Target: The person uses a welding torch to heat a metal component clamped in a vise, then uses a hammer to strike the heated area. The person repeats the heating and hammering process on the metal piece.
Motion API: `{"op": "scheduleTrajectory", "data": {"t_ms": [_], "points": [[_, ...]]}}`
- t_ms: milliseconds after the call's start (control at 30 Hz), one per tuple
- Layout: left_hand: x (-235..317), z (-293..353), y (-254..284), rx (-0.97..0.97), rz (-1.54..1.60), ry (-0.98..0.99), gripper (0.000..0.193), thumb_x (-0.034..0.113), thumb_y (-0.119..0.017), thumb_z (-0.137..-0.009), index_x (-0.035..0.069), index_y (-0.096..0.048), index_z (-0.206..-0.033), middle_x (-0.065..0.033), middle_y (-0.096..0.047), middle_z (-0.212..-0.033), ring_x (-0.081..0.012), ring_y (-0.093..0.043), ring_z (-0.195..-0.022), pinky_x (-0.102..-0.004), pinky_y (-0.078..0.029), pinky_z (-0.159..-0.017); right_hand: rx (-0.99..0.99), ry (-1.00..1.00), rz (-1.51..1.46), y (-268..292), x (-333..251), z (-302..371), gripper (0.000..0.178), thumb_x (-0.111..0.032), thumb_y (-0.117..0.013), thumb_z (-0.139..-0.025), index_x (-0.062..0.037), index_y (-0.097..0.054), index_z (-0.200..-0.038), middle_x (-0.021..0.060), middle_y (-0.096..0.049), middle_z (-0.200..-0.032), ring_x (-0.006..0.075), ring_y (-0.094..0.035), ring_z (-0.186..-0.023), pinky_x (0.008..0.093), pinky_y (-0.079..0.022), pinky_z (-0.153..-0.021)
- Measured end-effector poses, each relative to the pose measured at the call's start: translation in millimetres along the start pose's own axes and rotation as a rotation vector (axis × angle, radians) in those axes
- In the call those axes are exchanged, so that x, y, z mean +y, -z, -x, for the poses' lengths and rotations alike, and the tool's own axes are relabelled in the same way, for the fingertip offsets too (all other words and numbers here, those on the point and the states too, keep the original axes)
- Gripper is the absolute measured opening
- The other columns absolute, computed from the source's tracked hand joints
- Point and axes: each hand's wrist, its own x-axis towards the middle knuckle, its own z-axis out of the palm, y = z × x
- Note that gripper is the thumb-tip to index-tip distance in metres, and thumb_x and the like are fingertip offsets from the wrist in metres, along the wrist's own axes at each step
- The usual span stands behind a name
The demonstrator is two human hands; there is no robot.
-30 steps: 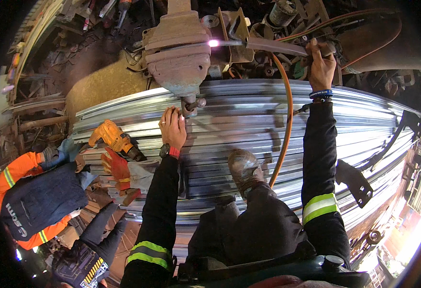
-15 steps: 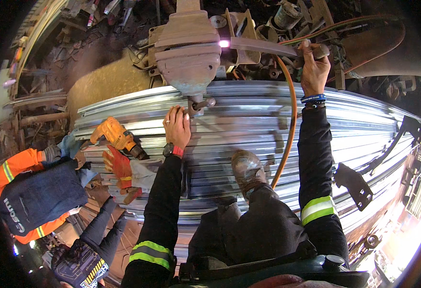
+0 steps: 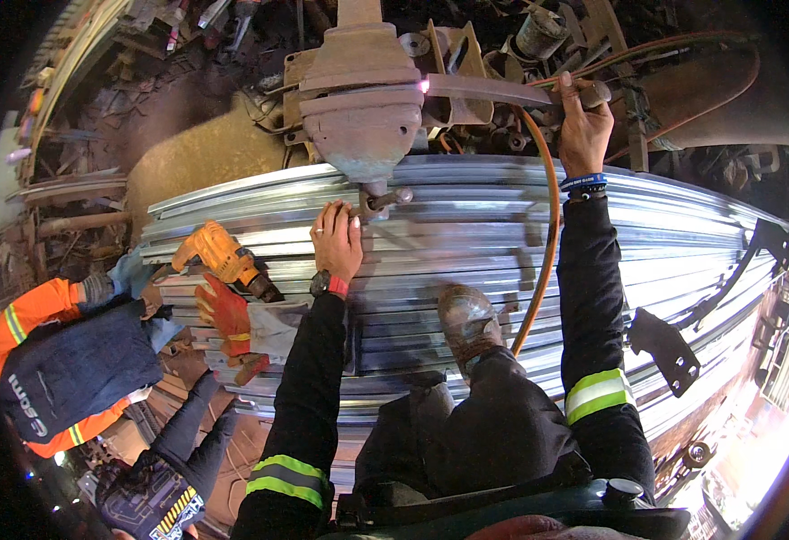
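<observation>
The right hand (image 3: pixel 585 130) is closed round the right end of the bar (image 3: pixel 489 88), with a knob (image 3: pixel 596 94) showing beside the fingers. The bar runs left to the vise (image 3: pixel 363 103) — its left end glows pink at the vise's right side; whether it sits between the jaws, I cannot tell.

The left hand (image 3: pixel 337 238) is back up, its fingers straight and close together, over the far edge of the steel stack (image 3: pixel 466 241). The fingertips lie just beside the vise handle (image 3: pixel 387 198); contact is unclear.

At the stack's left end lies an orange drill (image 3: pixel 219 254), with gloves (image 3: pixel 233 319) just nearer, toward the near left corner. A boot (image 3: pixel 468 321) stands mid-stack, an orange hose (image 3: pixel 547 229) curving beside it. A black bracket (image 3: pixel 667 351) lies toward the near right corner. Two co-workers (image 3: pixel 80 373) are beyond the left end — one in orange sleeves, one in dark clothes.
</observation>
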Motion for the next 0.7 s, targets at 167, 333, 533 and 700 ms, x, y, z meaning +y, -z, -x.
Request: {"op": "scheduleTrajectory", "data": {"t_ms": [167, 333, 533, 700], "points": [[-2, 0, 0, -0.008, 0.003, -0.004, 0.037, 0.028, -0.048, -0.099, 0.005, -0.058, -0.127, -0.0110, -0.053, -0.138, -0.0325, -0.042, -0.133, -0.0484, -0.032, -0.107, -0.002, -0.045, -0.105, -4, -6, 9, 0.016, -0.018, -0.072, -0.092, -0.0035, -0.067, -0.091, 0.0023, -0.068, -0.086, 0.0100, -0.060, -0.082, 0.0259, -0.049, -0.075], [-1, 0, 1, -0.021, 0.005, 0.006, 0.039, 0.029, -0.045, -0.100, 0.004, -0.057, -0.127, -0.0114, -0.052, -0.138, -0.0334, -0.041, -0.133, -0.0494, -0.032, -0.107, -0.011, -0.035, -0.034, -6, -11, 12, 0.020, -0.022, -0.074, -0.091, -0.0034, -0.067, -0.090, 0.0010, -0.068, -0.085, 0.0087, -0.059, -0.078, 0.0243, -0.047, -0.073], [-2, 0, 2, -0.023, 0.005, -0.006, 0.040, 0.030, -0.043, -0.101, 0.004, -0.057, -0.128, -0.0115, -0.052, -0.138, -0.0340, -0.040, -0.133, -0.0498, -0.032, -0.107, -0.014, -0.032, -0.007, -3, -4, 9, 0.019, -0.021, -0.074, -0.091, -0.0035, -0.067, -0.091, 0.0011, -0.067, -0.084, 0.0092, -0.059, -0.079, 0.0251, -0.048, -0.072], [-2, 0, 1, -0.022, 0.007, -0.009, 0.040, 0.032, -0.042, -0.102, 0.004, -0.057, -0.128, -0.0116, -0.052, -0.138, -0.0343, -0.040, -0.134, -0.0500, -0.031, -0.107, -0.013, -0.007, -0.001, -2, -3, 7, 0.016, -0.019, -0.073, -0.092, -0.0037, -0.067, -0.090, 0.0021, -0.067, -0.084, 0.0105, -0.060, -0.080, 0.0261, -0.049, -0.074]]}}
